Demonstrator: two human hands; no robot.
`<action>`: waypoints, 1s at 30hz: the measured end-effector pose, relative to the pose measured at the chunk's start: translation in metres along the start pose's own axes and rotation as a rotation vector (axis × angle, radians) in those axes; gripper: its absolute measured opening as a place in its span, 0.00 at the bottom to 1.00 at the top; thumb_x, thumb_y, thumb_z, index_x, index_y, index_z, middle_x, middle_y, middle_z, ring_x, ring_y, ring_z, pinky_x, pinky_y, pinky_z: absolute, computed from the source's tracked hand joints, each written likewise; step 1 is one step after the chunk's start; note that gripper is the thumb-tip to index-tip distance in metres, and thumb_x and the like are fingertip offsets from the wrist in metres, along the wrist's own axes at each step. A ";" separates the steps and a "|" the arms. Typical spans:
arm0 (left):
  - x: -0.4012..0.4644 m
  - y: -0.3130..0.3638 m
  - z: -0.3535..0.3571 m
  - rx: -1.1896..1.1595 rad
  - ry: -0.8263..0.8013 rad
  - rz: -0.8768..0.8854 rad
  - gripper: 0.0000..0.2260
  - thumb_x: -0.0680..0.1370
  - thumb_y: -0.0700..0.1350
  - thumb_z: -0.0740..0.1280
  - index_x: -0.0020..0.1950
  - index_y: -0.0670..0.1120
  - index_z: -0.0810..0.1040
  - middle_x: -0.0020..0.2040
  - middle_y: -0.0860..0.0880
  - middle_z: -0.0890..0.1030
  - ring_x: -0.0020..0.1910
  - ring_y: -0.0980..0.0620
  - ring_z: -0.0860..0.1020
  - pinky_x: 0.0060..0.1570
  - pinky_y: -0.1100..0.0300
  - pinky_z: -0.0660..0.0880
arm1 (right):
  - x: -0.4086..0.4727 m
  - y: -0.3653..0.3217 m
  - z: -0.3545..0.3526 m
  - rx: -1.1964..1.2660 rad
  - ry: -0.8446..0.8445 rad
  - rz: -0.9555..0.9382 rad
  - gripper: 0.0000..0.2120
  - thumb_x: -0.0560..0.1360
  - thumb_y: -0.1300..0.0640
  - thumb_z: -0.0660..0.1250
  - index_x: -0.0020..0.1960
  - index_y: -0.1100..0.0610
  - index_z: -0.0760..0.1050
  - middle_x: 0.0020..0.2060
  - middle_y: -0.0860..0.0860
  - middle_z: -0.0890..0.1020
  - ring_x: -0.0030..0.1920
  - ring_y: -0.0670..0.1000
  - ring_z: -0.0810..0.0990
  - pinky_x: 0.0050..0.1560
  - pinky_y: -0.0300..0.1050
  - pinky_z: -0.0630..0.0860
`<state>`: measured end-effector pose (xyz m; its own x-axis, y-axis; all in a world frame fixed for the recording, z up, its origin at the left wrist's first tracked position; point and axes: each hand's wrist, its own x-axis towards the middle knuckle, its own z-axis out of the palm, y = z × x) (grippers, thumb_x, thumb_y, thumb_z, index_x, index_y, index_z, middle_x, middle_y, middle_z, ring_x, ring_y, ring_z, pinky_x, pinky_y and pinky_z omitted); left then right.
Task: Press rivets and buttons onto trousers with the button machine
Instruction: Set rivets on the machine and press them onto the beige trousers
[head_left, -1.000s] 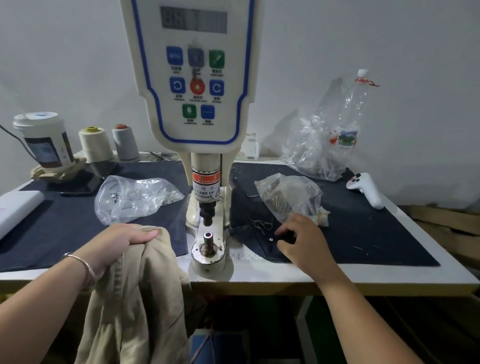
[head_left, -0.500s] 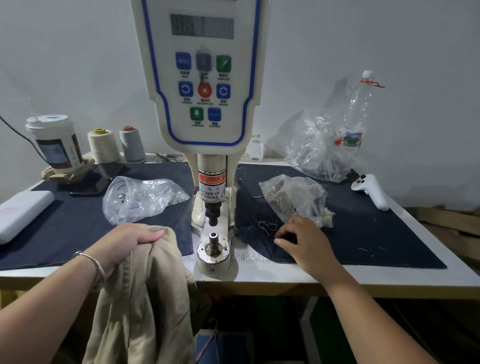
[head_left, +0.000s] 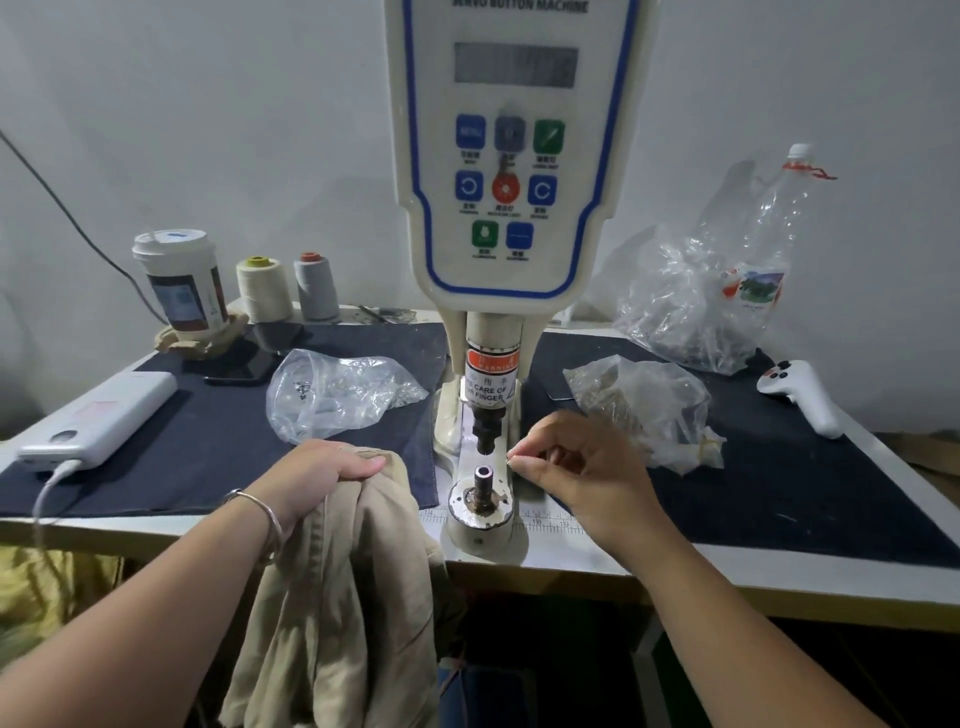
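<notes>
Gripping trousers (head_left: 332, 571), left hand (head_left: 322, 475) curls; right hand (head_left: 576, 467) pinches a rivet (head_left: 510, 459).

item pinched by right hand (head_left: 582, 467) too small (a glint); trousers (head_left: 337, 597) cut off below

The button machine (head_left: 511, 156) carries the heading "BUTTON MACHINE" along the top edge of its control panel; a word before it is cut off and unreadable. The captions under the panel buttons are too small to read, and the display shows no legible digits. The red label (head_left: 491, 362) on the press column reads "WARNING". The white label (head_left: 487, 393) beneath it reads "CARE OF FINGER". The ruler strip (head_left: 540, 521) on the table edge shows 14, 18 and 19.
</notes>
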<state>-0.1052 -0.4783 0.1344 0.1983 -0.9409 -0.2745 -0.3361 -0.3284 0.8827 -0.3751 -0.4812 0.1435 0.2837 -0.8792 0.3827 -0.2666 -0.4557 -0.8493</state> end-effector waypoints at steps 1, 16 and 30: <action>0.000 0.000 0.000 0.009 0.001 0.009 0.10 0.76 0.45 0.72 0.50 0.38 0.83 0.51 0.39 0.84 0.56 0.40 0.80 0.65 0.43 0.71 | 0.001 -0.001 0.003 -0.011 -0.027 0.004 0.04 0.70 0.61 0.75 0.39 0.54 0.82 0.38 0.49 0.82 0.36 0.49 0.75 0.38 0.34 0.72; -0.003 0.003 0.001 0.036 0.001 0.033 0.14 0.78 0.43 0.69 0.55 0.32 0.80 0.55 0.35 0.82 0.58 0.38 0.79 0.67 0.42 0.70 | 0.014 0.003 0.015 -0.059 -0.099 -0.016 0.03 0.70 0.61 0.76 0.39 0.56 0.82 0.37 0.42 0.80 0.34 0.42 0.73 0.36 0.30 0.68; 0.004 0.000 0.000 0.074 -0.010 0.038 0.15 0.79 0.45 0.68 0.58 0.34 0.80 0.58 0.37 0.81 0.61 0.39 0.77 0.68 0.45 0.69 | 0.011 0.000 0.013 -0.123 -0.079 -0.062 0.04 0.70 0.63 0.75 0.39 0.56 0.83 0.38 0.43 0.79 0.36 0.42 0.74 0.38 0.30 0.68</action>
<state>-0.1044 -0.4824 0.1328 0.1750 -0.9535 -0.2452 -0.4102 -0.2971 0.8623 -0.3603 -0.4890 0.1432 0.3733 -0.8375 0.3991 -0.3554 -0.5265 -0.7723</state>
